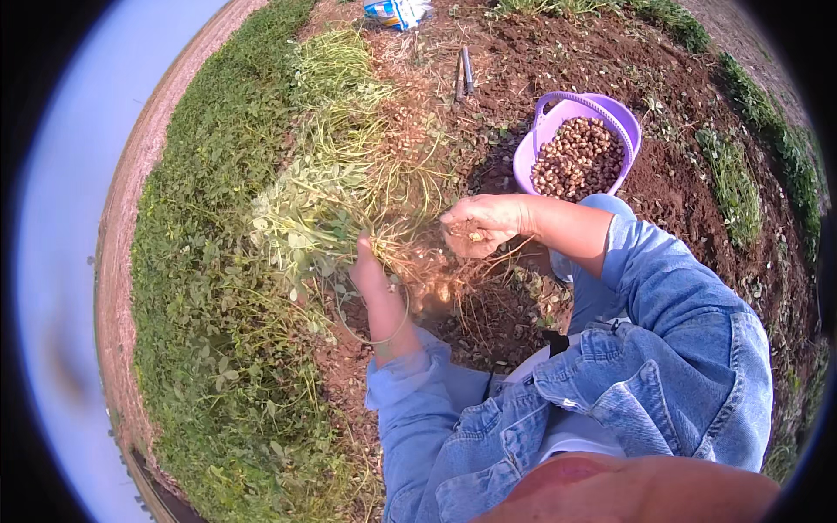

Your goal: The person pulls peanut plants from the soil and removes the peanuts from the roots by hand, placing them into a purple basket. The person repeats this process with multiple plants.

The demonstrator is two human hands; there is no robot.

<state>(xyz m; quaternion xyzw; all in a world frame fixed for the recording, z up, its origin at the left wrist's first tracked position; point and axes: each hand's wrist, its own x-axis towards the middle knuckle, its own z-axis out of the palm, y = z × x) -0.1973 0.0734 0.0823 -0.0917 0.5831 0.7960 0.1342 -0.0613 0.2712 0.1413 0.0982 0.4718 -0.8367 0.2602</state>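
My left hand (369,265) is closed round the stems of an uprooted peanut plant (314,222), whose leaves point left and whose roots (395,245) point right. Just right of the roots, my right hand (480,225) is cupped with its palm showing, and at least one small pale peanut pod (475,236) lies in it. Beyond my right forearm stands a purple plastic basket (525,153) with a raised handle, holding many peanuts in the shell (579,157). Pulled plants (346,124) lie in a heap ahead of the left hand.
Growing green plants (216,261) fill the left side. Bare brown soil (543,59) with scattered leaves spreads on the right. Two dark rod-like tools or handles (467,70) lie on the ground ahead, and a blue and white plastic bag (395,13) sits at the top.
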